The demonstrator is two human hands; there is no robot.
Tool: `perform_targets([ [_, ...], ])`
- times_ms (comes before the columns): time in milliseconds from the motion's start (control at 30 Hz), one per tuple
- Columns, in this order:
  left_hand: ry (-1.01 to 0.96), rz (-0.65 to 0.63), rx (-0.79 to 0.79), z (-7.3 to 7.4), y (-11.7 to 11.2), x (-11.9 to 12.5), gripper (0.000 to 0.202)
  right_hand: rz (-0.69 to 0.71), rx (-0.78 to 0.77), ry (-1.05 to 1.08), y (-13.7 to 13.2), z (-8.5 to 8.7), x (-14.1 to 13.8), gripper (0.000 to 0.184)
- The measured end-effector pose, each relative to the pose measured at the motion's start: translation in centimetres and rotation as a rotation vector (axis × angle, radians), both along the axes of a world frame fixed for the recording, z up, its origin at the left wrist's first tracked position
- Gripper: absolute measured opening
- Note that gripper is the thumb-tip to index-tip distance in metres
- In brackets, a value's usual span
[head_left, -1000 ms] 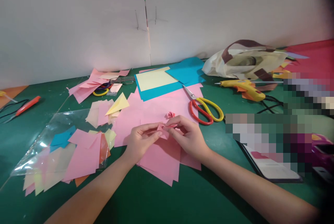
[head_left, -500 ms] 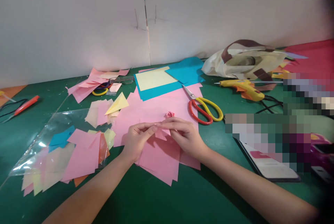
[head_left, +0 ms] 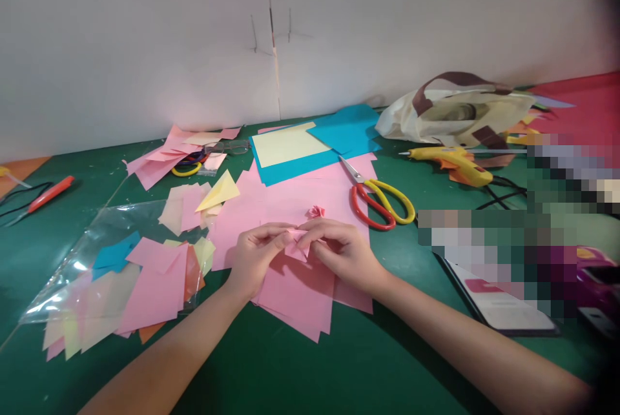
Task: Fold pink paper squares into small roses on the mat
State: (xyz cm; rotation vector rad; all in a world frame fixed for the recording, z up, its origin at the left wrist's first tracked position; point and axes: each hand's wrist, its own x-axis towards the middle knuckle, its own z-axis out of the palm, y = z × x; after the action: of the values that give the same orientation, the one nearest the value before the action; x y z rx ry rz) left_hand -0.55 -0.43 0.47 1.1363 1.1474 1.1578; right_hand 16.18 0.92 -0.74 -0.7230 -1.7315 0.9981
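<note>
Between my two hands is a small folded piece of pink paper (head_left: 297,248), held above a stack of pink sheets (head_left: 305,295). My left hand (head_left: 256,259) pinches its left side between thumb and fingers. On the other side, the fingers of my right hand (head_left: 341,248) close on its right edge. A small pink paper rose (head_left: 316,211) sits just beyond my right fingers. Scissors (head_left: 372,195) with one red and one yellow handle lie to the right of the rose, blades pointing away from me.
Blue sheets (head_left: 351,128) and a cream sheet (head_left: 285,145) lie at the back. At left, a clear plastic bag (head_left: 62,292) holds paper pieces. A yellow glue gun (head_left: 455,160), a cloth bag (head_left: 402,121) and a phone (head_left: 513,315) are on the right; a red-handled tool (head_left: 51,194) is far left.
My right fingers have shifted and bent slightly at the paper's right edge. More of the folded pink paper's face shows between my hands.
</note>
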Motion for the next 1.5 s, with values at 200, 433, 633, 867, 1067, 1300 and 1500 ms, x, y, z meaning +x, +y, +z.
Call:
perform_targets([
  [200,0.053,0.021,0.022,-0.20,-0.02,-0.13,0.011,0.020,0.027,-0.059,-0.09,0.18,0.03,0.029],
  [433,0.202,0.063,0.142,0.02,-0.10,-0.19,0.009,0.079,-0.150,-0.032,-0.17,0.11,0.24,0.011],
  [633,0.250,0.056,0.183,0.47,-0.29,-0.02,0.010,0.020,-0.323,-0.032,0.36,-0.48,-0.10,0.015],
  [867,0.285,0.057,0.149,0.52,-0.28,0.03,0.013,-0.003,-0.312,-0.142,0.31,-0.05,0.07,0.017],
  [1067,0.287,0.061,0.128,0.54,-0.30,0.04,0.014,-0.025,-0.305,-0.160,0.35,-0.09,0.05,0.018],
  [1300,0.302,0.058,0.157,0.58,-0.31,0.03,0.012,0.012,-0.349,-0.125,0.40,-0.02,0.17,0.016],
  [1500,0.320,0.059,0.157,0.45,-0.31,0.00,0.013,0.021,-0.347,-0.139,0.49,-0.15,0.18,0.017],
])
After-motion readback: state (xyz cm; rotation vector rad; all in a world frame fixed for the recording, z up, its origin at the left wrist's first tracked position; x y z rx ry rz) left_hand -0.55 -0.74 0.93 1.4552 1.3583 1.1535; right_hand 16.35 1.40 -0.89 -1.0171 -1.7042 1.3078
